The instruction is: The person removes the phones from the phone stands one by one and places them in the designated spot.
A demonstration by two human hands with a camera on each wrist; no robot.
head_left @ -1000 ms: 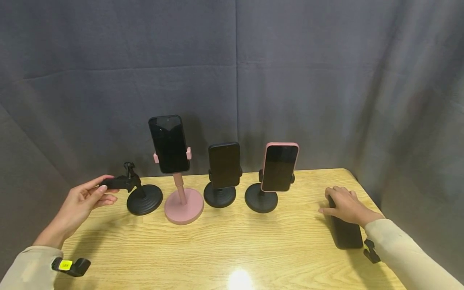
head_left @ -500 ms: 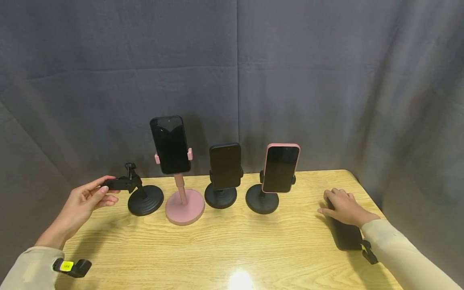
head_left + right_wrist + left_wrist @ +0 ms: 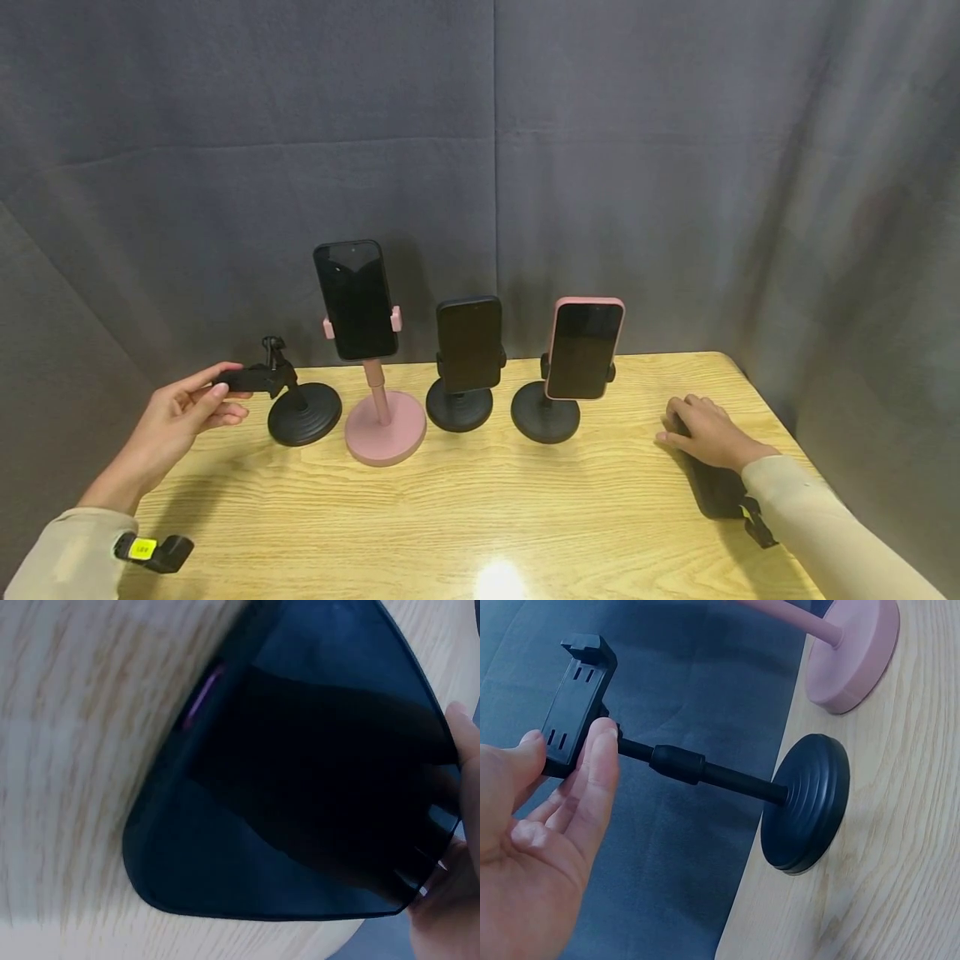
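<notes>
My left hand [image 3: 180, 417] pinches the lower end of the black clamp [image 3: 577, 705] of a phone stand between thumb and fingers. That stand's round black base [image 3: 305, 414] rests on the table, and the clamp has no phone in it. On the right, my right hand [image 3: 708, 432] grips the far end of a black phone [image 3: 717, 492] lying on the table. The right wrist view shows the phone's dark, glossy screen [image 3: 315, 765] facing up, with thumb and fingers at its edges. Part of the phone is hidden under the hand and sleeve.
Three phones stand upright in holders along the back: a black phone [image 3: 357, 300] on a tall pink stand [image 3: 386, 442], another black phone [image 3: 469, 346], and a pink-cased phone [image 3: 585, 350] on black stands. A grey curtain [image 3: 420, 167] hangs behind the wooden table [image 3: 450, 517].
My right hand and the phone under it have shifted slightly left on the table. The left hand keeps its pinch on the clamp. The whole head view has drifted slightly.
</notes>
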